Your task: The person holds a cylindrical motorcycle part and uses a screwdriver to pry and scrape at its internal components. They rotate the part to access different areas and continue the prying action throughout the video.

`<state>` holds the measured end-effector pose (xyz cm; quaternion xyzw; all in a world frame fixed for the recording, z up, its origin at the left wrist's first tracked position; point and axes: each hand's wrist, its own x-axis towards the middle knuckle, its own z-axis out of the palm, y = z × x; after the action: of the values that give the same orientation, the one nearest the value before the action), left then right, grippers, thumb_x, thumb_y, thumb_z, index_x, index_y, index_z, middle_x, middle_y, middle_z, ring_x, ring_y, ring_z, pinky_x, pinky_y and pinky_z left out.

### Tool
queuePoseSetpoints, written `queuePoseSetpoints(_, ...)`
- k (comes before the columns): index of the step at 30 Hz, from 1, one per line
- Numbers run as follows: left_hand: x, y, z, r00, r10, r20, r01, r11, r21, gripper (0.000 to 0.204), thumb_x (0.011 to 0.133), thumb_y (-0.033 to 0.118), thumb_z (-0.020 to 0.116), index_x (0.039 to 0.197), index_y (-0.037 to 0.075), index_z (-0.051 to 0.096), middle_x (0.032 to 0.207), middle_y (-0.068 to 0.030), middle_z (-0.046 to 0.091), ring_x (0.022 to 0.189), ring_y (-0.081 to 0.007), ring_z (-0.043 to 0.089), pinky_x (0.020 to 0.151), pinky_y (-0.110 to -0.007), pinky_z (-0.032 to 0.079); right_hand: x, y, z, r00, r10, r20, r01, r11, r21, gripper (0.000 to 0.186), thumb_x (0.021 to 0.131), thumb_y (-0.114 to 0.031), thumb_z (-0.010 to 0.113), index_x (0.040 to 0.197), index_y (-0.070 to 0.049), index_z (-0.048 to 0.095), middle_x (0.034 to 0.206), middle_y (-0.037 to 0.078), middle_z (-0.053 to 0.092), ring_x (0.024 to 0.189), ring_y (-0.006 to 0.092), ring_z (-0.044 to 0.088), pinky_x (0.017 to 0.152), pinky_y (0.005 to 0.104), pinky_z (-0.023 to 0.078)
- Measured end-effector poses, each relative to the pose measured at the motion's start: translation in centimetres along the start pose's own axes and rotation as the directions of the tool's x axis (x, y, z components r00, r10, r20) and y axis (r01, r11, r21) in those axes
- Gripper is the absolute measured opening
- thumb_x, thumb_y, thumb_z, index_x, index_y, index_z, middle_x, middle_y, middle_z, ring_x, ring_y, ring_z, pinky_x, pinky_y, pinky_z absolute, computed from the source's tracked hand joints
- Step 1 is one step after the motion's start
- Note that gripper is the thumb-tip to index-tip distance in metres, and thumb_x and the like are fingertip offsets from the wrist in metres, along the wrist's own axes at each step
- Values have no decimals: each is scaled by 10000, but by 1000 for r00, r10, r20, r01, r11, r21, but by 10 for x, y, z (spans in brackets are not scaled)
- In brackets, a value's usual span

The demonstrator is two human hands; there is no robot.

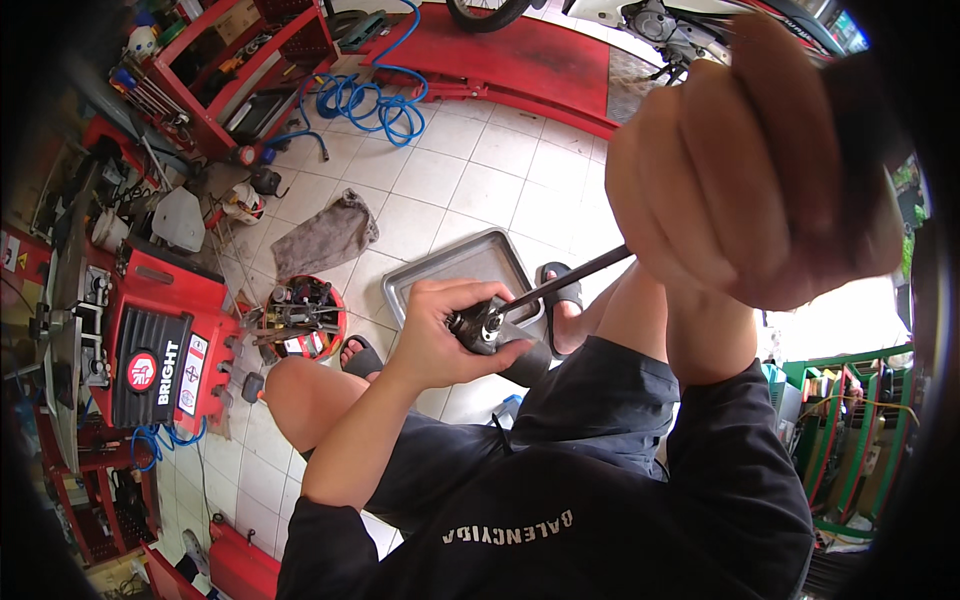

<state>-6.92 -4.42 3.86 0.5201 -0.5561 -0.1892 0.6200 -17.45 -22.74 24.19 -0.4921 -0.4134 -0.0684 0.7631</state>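
My left hand [425, 340] is wrapped round a small dark metal engine part [485, 328] with a grey rounded end, possibly a carburetor, held above my lap. Raised at the upper right and close to the camera, my right hand [735, 190] is closed round a screwdriver [572, 277]. Its handle is hidden by the fingers. The long dark shaft slants down to the left, and its tip meets the metal part beside my left fingers. Below on the floor, a grey metal tray [455, 262] lies just beyond the part.
A grey rag [325, 235] and a red round container of tools [303, 312] lie to the left. Blue hose [375, 105] coils near a red lift platform [515, 65] under a motorcycle [650, 25]. Red machine [165, 340] stands left, green racks [850, 440] right.
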Motion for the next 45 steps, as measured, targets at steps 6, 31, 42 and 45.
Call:
queuePoseSetpoints(6,-5,-7,0,1000,25,-12,-25,999,40,447,611,201,937,939,5,707,744,-79,674,637,-141,641,626,-256,513,-11,10,16,859,-73,-507,67,997,-32,318,1012,-396,448,844,-127,428,563,-7,366,434,134,320,436,299,298)
queuePoseSetpoints(31,-11,-24,-139,403,-843,-356,14,395,-919,366,978,492,591,1019,134,653,855,-70,672,578,-217,557,562,-333,389,-304,509,-137,-338,473,-813,-839,-544,33,330,835,-138,689,1155,-63,719,1204,181,702,1152,348,671,939,431,568)
queuePoseSetpoints(42,-13,-37,-171,304,-849,-433,-101,423,-901,407,1009,507,523,1133,139,645,922,-61,692,570,-231,567,509,-336,429,-316,567,-147,-237,496,-836,-874,-484,-39,239,855,-193,687,1019,-29,744,1086,208,720,1066,383,686,906,458,569)
queuePoseSetpoints(45,-5,-38,-169,324,-855,-405,-91,398,-913,403,1022,496,511,1103,127,651,880,-68,700,577,-221,590,503,-339,449,-313,569,-150,-271,445,-853,-875,-484,25,273,810,-224,735,1002,-30,746,1082,203,721,1051,381,689,897,453,570)
